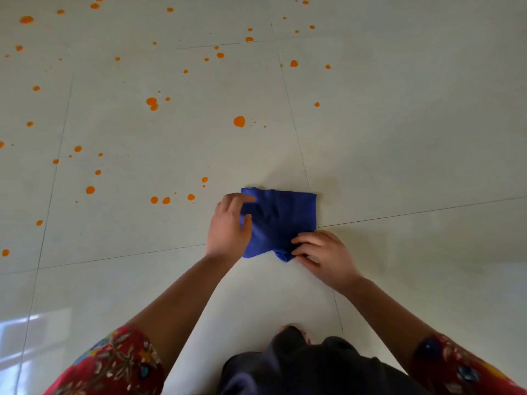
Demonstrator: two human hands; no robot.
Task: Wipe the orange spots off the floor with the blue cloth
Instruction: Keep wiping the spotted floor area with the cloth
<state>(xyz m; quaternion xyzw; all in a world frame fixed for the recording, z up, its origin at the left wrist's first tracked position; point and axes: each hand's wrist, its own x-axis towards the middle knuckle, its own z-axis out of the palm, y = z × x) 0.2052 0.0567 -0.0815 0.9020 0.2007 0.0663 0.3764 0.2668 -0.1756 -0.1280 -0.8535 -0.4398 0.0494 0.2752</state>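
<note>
A blue cloth (pixel 281 218) lies folded on the pale tiled floor (pixel 399 124) in the middle of the view. My left hand (pixel 229 226) grips its left edge, fingers curled over the top corner and thumb on the fabric. My right hand (pixel 319 252) pinches the cloth's near right corner. Several orange spots are scattered over the floor to the left and beyond the cloth; a big orange spot (pixel 239 121) lies straight ahead, and a row of three spots (pixel 166 200) sits just left of the cloth.
Grout lines cross under the cloth. My knees in dark fabric (pixel 299 366) and red flowered sleeves (pixel 114 363) fill the bottom edge. The floor to the right of the cloth shows no spots.
</note>
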